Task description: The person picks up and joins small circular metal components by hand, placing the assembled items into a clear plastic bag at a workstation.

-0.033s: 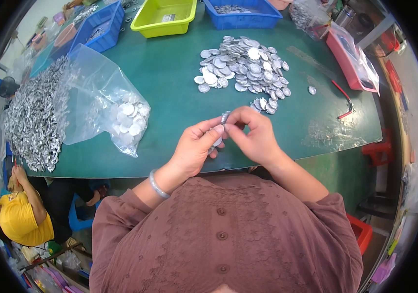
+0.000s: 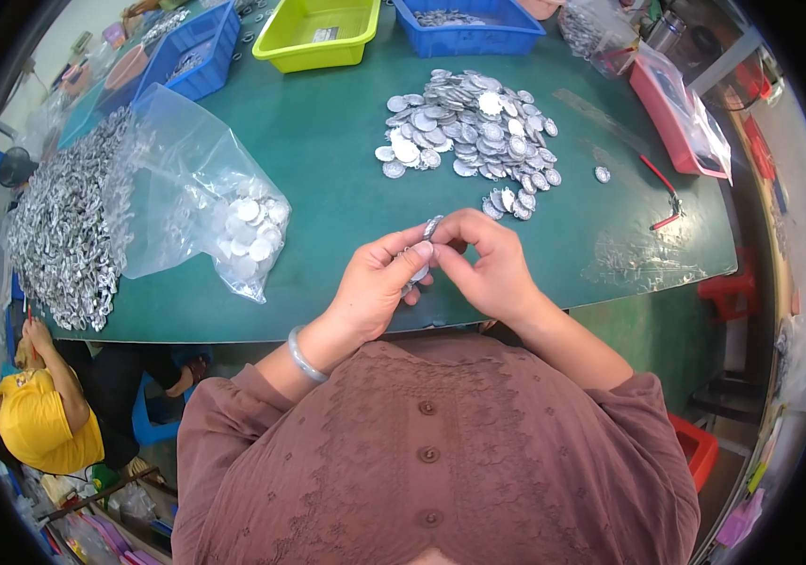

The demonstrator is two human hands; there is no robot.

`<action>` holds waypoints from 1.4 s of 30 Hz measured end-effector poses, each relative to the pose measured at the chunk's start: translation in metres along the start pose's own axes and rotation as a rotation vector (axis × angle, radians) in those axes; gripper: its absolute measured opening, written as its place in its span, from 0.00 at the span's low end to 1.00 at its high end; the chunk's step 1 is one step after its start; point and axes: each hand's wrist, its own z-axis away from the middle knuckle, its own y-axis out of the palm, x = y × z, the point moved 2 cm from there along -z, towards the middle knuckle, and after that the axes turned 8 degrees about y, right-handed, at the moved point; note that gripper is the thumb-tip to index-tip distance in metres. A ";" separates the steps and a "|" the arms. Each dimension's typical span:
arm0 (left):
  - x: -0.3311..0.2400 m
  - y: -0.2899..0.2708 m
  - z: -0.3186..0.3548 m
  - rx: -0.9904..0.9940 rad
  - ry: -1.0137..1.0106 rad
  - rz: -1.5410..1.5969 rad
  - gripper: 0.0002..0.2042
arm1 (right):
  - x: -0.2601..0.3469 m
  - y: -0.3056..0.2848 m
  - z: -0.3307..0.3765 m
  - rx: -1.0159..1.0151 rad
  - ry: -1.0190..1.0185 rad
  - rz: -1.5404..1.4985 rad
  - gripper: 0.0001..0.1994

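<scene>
Just over the table's near edge, my left hand (image 2: 379, 273) is closed around a few silver round medallions (image 2: 419, 273), partly covered by its thumb and fingers. Close against it, my right hand (image 2: 488, 259) is closed too, thumb and forefinger pinched at one medallion (image 2: 432, 226) that stands edge-on between the fingertips of both hands. What the right fingertips cover cannot be made out. Beyond the hands lies a heap of similar oval and round silver medallions (image 2: 478, 132), with a small cluster (image 2: 508, 202) at its near side.
A clear plastic bag (image 2: 177, 151) with whitish discs (image 2: 252, 231) lies left, beside a mound of silver metal parts (image 2: 69, 217). Blue bins (image 2: 469, 42) and a lime bin (image 2: 314, 61) stand behind. Red-handled pliers (image 2: 674, 205) and a pink tray (image 2: 671, 122) are right. A person in yellow (image 2: 45, 424) sits left.
My right fingers have shifted very slightly, and the edge-on medallion has tilted a little at the fingertips. The left hand and everything on the table look the same.
</scene>
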 end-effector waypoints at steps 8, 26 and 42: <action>0.002 -0.009 -0.002 -0.093 -0.030 -0.003 0.12 | -0.013 -0.001 0.006 0.092 0.196 -0.304 0.04; -0.003 -0.007 0.001 -0.072 -0.087 0.072 0.10 | -0.013 -0.010 0.005 0.131 0.571 -0.540 0.07; 0.002 -0.011 -0.003 0.019 -0.087 0.240 0.24 | 0.004 -0.002 0.006 0.072 -0.197 0.130 0.07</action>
